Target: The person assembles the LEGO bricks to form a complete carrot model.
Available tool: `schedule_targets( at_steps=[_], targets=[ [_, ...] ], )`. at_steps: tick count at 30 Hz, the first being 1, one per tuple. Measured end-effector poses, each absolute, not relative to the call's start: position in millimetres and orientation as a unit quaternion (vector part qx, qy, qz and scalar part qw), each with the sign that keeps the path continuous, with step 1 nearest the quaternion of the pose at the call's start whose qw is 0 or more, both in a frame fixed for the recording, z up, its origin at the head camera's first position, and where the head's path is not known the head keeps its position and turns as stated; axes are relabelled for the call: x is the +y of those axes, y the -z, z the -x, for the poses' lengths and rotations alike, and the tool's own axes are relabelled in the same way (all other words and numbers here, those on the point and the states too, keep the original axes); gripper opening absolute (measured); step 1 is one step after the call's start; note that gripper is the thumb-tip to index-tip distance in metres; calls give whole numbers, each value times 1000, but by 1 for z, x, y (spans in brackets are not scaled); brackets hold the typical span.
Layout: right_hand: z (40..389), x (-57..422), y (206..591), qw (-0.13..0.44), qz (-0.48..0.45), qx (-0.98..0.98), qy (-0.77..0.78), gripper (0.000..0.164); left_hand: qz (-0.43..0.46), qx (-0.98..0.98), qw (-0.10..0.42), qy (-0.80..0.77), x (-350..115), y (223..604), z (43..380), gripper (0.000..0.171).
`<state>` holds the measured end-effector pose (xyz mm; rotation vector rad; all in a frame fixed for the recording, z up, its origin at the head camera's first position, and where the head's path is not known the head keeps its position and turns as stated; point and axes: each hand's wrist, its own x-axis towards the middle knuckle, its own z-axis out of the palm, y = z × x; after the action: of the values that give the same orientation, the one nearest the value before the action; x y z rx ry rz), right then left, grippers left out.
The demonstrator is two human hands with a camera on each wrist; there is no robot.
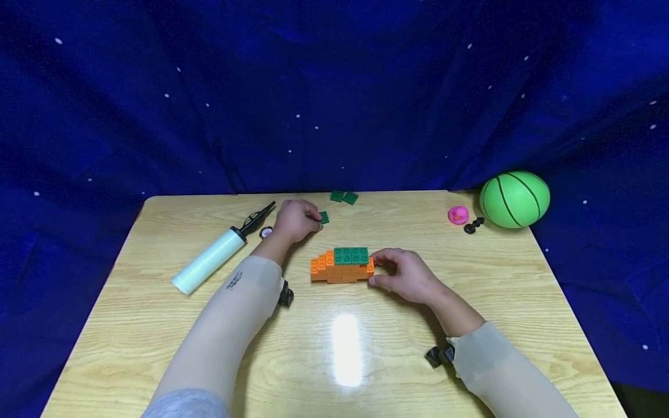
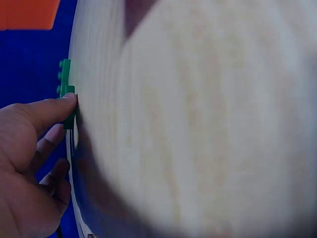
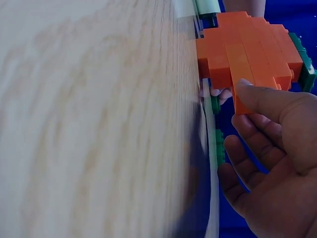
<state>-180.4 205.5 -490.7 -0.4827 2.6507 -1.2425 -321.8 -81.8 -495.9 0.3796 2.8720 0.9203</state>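
Note:
In the head view, my left hand (image 1: 297,220) pinches a small green toy brick (image 1: 324,217) low over the far part of the table. The left wrist view has my thumb on the brick (image 2: 70,123), fingers behind it. An orange toy-brick build (image 1: 342,274) stands upright at mid-table, stepped at its sides, with green studded bricks (image 1: 351,255) across its top. My right hand (image 1: 410,276) grips its right end between thumb and fingers. Up close in the right wrist view, the thumb presses the lowest-hanging orange brick of the build (image 3: 252,49).
Two more green bricks (image 1: 344,197) lie at the table's far edge. A hand pump (image 1: 209,261) and a round black-and-white piece (image 1: 266,232) are left of my left arm. At far right sit a pink rubber duck (image 1: 458,215), small black pieces (image 1: 470,228) and a green ball (image 1: 514,199).

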Motion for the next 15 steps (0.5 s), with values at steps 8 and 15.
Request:
schedule_targets(
  at_steps=[8, 15],
  targets=[
    [181, 206, 491, 85, 163, 891, 416, 40, -131, 926, 72, -346, -83, 500, 310, 13],
    [180, 205, 491, 86, 162, 889, 419, 40, -147, 919, 73, -358, -87, 500, 297, 16]
  ],
)
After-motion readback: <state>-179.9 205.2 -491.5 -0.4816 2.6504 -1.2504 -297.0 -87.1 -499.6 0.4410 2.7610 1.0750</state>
